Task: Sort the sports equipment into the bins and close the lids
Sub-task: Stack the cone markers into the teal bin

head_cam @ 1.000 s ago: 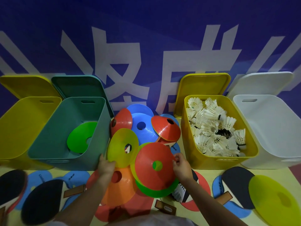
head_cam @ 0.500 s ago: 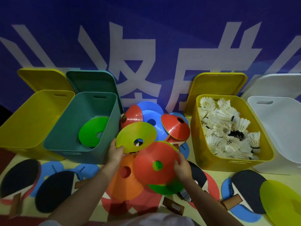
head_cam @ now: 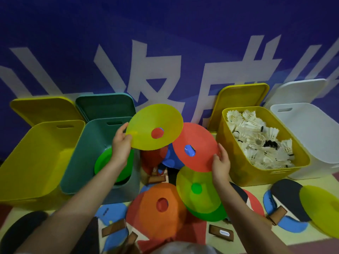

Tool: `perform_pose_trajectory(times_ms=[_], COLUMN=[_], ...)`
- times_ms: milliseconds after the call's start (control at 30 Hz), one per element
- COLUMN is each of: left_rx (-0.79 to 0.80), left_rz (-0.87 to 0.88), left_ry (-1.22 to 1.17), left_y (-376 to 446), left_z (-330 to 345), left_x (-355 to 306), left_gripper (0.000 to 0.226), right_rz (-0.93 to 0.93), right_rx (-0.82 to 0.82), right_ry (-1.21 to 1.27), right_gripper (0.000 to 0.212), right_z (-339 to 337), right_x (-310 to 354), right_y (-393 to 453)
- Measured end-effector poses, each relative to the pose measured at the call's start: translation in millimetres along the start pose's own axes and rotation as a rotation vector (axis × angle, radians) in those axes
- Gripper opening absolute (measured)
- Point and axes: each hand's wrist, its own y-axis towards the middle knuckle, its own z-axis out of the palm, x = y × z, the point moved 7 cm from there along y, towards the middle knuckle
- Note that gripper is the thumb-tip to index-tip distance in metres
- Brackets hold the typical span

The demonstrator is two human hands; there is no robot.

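**2 cones lifted, 1 in each hand**

Head view: The left hand [head_cam: 121,145] grips the left rim of a yellow cone [head_cam: 146,123], fingers curled over the edge and thumb under it, holding the cone raised and tilted above the green bin [head_cam: 88,162]. A green cone [head_cam: 102,162] lies inside that bin, partly behind the left wrist. The right hand [head_cam: 221,162] pinches the right rim of a red cone [head_cam: 200,142], held raised between the green bin and the yellow bin [head_cam: 242,171] full of white shuttlecocks [head_cam: 256,140]. The yellow cone's lower edge overlaps the red cone's upper left.

Below the hands, an orange cone [head_cam: 172,209] and a yellow-green cone [head_cam: 198,195] stacked on a green one rest on the pile, with more red and blue cones behind them. Table tennis paddles [head_cam: 284,195] lie scattered on the floor, another yellow cone [head_cam: 322,213] at the far right covering one.

An empty yellow bin [head_cam: 33,162] stands far left and a white bin [head_cam: 311,140] far right. All 4 lids stand open against the blue banner [head_cam: 165,43].
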Motion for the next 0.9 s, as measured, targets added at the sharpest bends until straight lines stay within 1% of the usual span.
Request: perform_pose_trajectory(times_ms=[100, 233, 333, 433, 500, 633, 800, 900], left_rx=[-0.030, -0.047, -0.053, -0.023, 0.013, 0.108, 0.257, 0.312], left_rz=[0.013, 0.013, 0.036, 0.064, 0.092, 0.139, 0.013, -0.012], left_ry=[0.040, 0.130, 0.328, 0.488, 0.574, 0.701, 0.769, 0.860], left_y=[21, 34, 39, 40, 40, 54, 73, 85], left_z=[-49, -121, -170, -197, -199, -175, -142, -134], left_x=[-4, 9, 23, 35, 39, 45, 77, 107], left_gripper=[0.048, 0.048, 0.050, 0.051, 0.051, 0.053, 0.056, 0.054], right_rz=[-0.048, -0.041, -0.049, -0.055, -0.068, -0.141, -0.159, -0.159], right_rx=[-0.015, -0.006, -0.011, 0.019, 0.042, 0.045, -0.024, -0.050], right_ry=[0.021, 0.111, 0.108, 0.075, 0.039, -0.176, -0.237, -0.256], right_gripper=[0.047, 0.047, 0.046, 0.046, 0.046, 0.046, 0.045, 0.045], right_z=[26, 73, 110, 145, 163, 181, 180, 175], right_x=[11, 17, 20, 24, 27, 30, 22, 21], right_y=[-11, -32, -49, -64, -76, -96, -101, -102])
